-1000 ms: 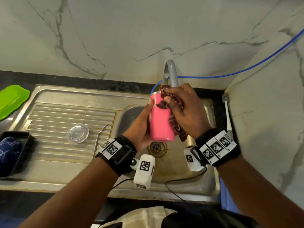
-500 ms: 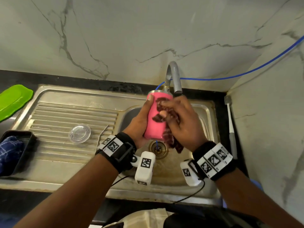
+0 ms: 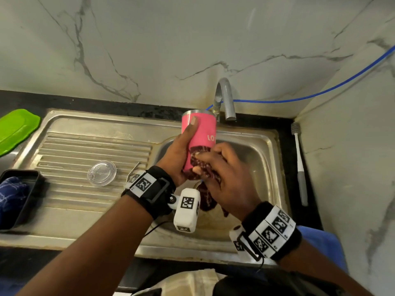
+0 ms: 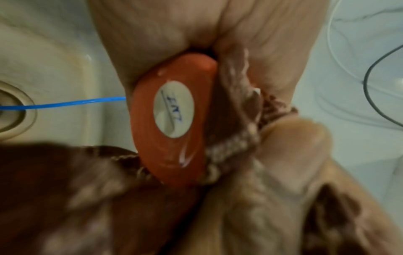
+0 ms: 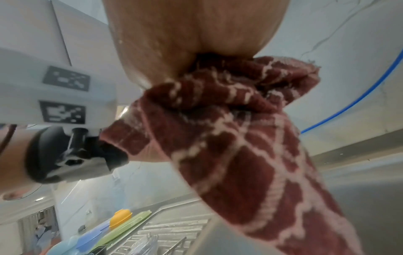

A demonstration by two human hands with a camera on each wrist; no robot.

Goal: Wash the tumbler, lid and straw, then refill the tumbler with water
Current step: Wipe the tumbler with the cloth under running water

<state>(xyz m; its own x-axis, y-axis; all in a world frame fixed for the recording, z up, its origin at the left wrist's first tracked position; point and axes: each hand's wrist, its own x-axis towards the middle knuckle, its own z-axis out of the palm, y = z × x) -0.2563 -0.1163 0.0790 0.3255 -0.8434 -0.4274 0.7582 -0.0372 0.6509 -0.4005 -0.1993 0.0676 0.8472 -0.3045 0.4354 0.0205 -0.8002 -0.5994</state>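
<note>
Tumbler (image 3: 198,137) sits over sink (image 3: 267,167), below tap (image 3: 224,97); our left hand (image 3: 179,154) wraps it. Right hand (image 3: 224,174) w/ cloth (image 3: 198,165) has slid from rim to base: outside nearly scrubbed; lid (image 3: 102,173) waits.

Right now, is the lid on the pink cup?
No, the lid lies on the drainboard, apart from the cup.

1. Left hand (image 4: 157,39): palm and fingers wrap the tumbler (image 4: 174,146), seen base-on.
2. Tumbler base: round white sticker (image 4: 173,109) with blue lettering, wet streaks beside it.
3. Right hand (image 4: 272,189): presses a maroon-and-white patterned cloth (image 4: 235,146) against the tumbler's side; image blurred.
4. Beyond the left hand: sink basin (image 4: 54,60), drain (image 4: 13,110), thin blue tube (image 4: 65,103).
</note>
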